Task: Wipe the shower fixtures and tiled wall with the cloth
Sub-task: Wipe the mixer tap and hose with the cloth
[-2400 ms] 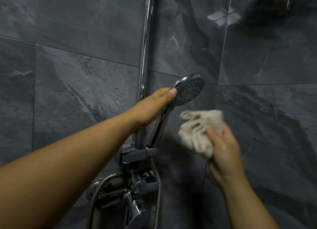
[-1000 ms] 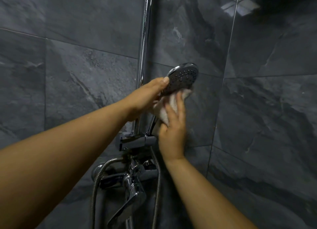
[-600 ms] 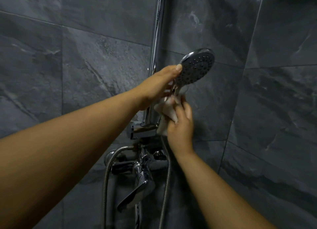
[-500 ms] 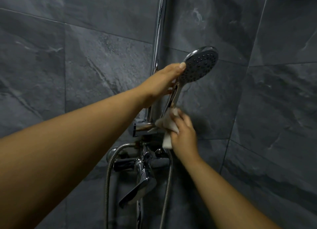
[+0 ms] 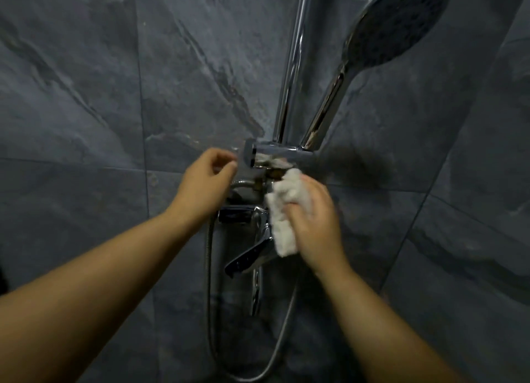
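Below the shower head (image 5: 395, 27), the right grip (image 5: 318, 225) holds a white cloth (image 5: 286, 210) against the tap.

The right grip has its fingers curled round the bunched-up white cloth. The cloth sits on the right side of the shiny tap, just under the holder (image 5: 275, 153) on the rail (image 5: 292, 67) and above the lever handle (image 5: 252, 256). The left grip (image 5: 203, 184) is just beside the left end of the holder, with fingers loosely bent and nothing in it. The shower head stands in the holder and leans up to the right. A metal hose (image 5: 210, 282) loops down under the tap. The dark grey tiled wall (image 5: 86, 96) is behind it all.
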Demonstrator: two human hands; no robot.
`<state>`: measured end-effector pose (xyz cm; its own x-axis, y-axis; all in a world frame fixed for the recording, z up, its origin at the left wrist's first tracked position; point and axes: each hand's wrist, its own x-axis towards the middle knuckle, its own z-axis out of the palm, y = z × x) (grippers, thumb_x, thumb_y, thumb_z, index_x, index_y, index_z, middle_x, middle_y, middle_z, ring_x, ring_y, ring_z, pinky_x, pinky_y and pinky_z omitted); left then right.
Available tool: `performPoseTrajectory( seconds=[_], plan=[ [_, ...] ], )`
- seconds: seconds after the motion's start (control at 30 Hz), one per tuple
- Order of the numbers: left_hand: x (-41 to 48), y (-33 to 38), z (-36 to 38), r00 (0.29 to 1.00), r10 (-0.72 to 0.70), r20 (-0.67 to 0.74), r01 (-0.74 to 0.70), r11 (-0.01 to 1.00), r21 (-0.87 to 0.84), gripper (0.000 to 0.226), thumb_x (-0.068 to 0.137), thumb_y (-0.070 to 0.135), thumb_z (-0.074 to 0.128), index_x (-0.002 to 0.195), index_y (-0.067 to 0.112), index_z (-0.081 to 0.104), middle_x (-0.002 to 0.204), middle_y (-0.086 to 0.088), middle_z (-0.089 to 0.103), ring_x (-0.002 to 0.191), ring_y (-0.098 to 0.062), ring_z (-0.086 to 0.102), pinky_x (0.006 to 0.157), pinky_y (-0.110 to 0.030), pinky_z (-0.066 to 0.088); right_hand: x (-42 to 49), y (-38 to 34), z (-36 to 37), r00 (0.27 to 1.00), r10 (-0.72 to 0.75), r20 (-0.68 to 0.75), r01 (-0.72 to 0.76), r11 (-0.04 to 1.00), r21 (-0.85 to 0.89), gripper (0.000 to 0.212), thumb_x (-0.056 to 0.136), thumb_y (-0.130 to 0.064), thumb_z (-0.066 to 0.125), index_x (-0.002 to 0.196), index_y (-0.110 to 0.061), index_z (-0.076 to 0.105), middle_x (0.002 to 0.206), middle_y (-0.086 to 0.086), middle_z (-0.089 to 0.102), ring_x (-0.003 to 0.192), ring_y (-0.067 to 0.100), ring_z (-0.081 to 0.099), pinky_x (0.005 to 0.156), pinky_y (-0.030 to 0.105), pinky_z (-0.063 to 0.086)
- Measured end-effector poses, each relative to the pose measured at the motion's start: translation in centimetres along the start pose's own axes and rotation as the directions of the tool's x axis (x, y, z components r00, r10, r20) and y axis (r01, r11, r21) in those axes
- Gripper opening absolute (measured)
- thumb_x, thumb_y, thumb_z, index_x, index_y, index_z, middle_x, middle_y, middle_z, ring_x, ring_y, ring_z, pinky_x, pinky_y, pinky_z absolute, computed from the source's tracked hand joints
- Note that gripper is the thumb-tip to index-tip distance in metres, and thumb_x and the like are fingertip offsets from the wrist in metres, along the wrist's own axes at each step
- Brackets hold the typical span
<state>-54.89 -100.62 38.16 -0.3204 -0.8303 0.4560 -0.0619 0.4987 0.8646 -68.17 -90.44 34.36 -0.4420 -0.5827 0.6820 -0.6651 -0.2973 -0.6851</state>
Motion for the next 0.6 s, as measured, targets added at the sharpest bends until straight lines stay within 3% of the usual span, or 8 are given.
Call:
performPoseTrajectory(
  seconds=[0.07, 0.13, 0.23, 0.3, 0.4, 0.5, 0.6],
  plan=[
    [-0.8, -1.5, 0.4, 0.998, -0.058, -0.012, 0.058, 0.998, 0.011, 0.010, 0.092, 0.020, 0.053, 0.100, 0.019, 0.059, 0.096, 0.001, 0.062, 0.094, -0.016, 0.057, 0.079, -0.025, 0.041, -0.5, -0.3, 2.4, 0.998, -0.034, 0.043, 0.041, 0.984, -0.172, 0.055, 0.078, -0.038, 0.061, 0.124, -0.009, 0.057, 0.136, 0.005, 0.044, 0.125, 0.010, 0.039, 0.108, 0.016, 0.027],
    [-1.1, -2.3, 0.6, 0.995, -0.101, 0.005, 0.101, 0.995, 0.022, 0.010, 0.093, 0.021, 0.051, 0.100, 0.020, 0.058, 0.099, 0.000, 0.062, 0.096, -0.015, 0.057, 0.082, -0.027, 0.043, -1.1, 0.0, 3.6, 0.994, -0.107, 0.003, 0.101, 0.938, -0.331, 0.048, 0.080, -0.026, 0.069, 0.124, -0.011, 0.057, 0.140, 0.009, 0.042, 0.128, 0.023, 0.041, 0.105, 0.029, 0.032],
    [-1.0, -3.1, 0.9, 0.998, -0.060, 0.022, 0.058, 0.993, 0.100, 0.012, 0.090, 0.028, 0.052, 0.098, 0.026, 0.060, 0.103, -0.002, 0.064, 0.102, -0.021, 0.057, 0.091, -0.041, 0.048, -1.1, 0.7, 3.6, 0.982, -0.189, 0.000, 0.164, 0.853, -0.495, 0.038, 0.076, -0.013, 0.071, 0.113, -0.011, 0.063, 0.134, 0.017, 0.049, 0.116, 0.038, 0.051, 0.095, 0.043, 0.043],
    [-1.3, -3.2, 1.1, 0.998, -0.026, 0.062, 0.015, 0.986, 0.166, 0.016, 0.088, 0.031, 0.052, 0.100, 0.027, 0.061, 0.102, -0.001, 0.063, 0.106, -0.025, 0.054, 0.092, -0.047, 0.047, -0.9, 0.7, 3.1, 0.975, -0.215, 0.047, 0.207, 0.823, -0.529, 0.033, 0.076, -0.012, 0.066, 0.109, -0.012, 0.066, 0.132, 0.016, 0.052, 0.111, 0.039, 0.054, 0.093, 0.043, 0.045],
    [-1.2, -3.6, 0.8, 0.995, 0.034, 0.095, -0.056, 0.969, 0.240, 0.016, 0.088, 0.027, 0.055, 0.102, 0.025, 0.062, 0.102, -0.001, 0.063, 0.108, -0.025, 0.053, 0.094, -0.046, 0.045, -1.8, 0.5, 1.1, 0.945, -0.287, 0.157, 0.327, 0.798, -0.507, 0.033, 0.081, -0.016, 0.048, 0.110, -0.015, 0.066, 0.133, 0.009, 0.053, 0.121, 0.031, 0.048, 0.104, 0.032, 0.038],
    [-0.6, -4.2, -0.1, 0.992, 0.076, 0.101, -0.097, 0.970, 0.221, 0.016, 0.090, 0.022, 0.054, 0.104, 0.021, 0.062, 0.104, 0.001, 0.057, 0.105, -0.020, 0.052, 0.090, -0.034, 0.043, -2.5, 0.3, -0.1, 0.904, -0.388, 0.180, 0.426, 0.771, -0.474, 0.034, 0.081, -0.012, 0.050, 0.111, -0.014, 0.067, 0.129, 0.007, 0.057, 0.127, 0.026, 0.040, 0.110, 0.027, 0.030],
    [-0.4, -4.4, -0.2, 0.990, 0.100, 0.096, -0.119, 0.969, 0.214, 0.017, 0.090, 0.019, 0.055, 0.104, 0.018, 0.063, 0.103, 0.000, 0.052, 0.103, -0.020, 0.052, 0.089, -0.031, 0.042, -1.8, 0.6, 1.6, 0.884, -0.413, 0.220, 0.463, 0.700, -0.544, 0.032, 0.081, -0.021, 0.055, 0.108, -0.012, 0.069, 0.129, 0.009, 0.057, 0.131, 0.032, 0.030, 0.111, 0.035, 0.029]
  ],
)
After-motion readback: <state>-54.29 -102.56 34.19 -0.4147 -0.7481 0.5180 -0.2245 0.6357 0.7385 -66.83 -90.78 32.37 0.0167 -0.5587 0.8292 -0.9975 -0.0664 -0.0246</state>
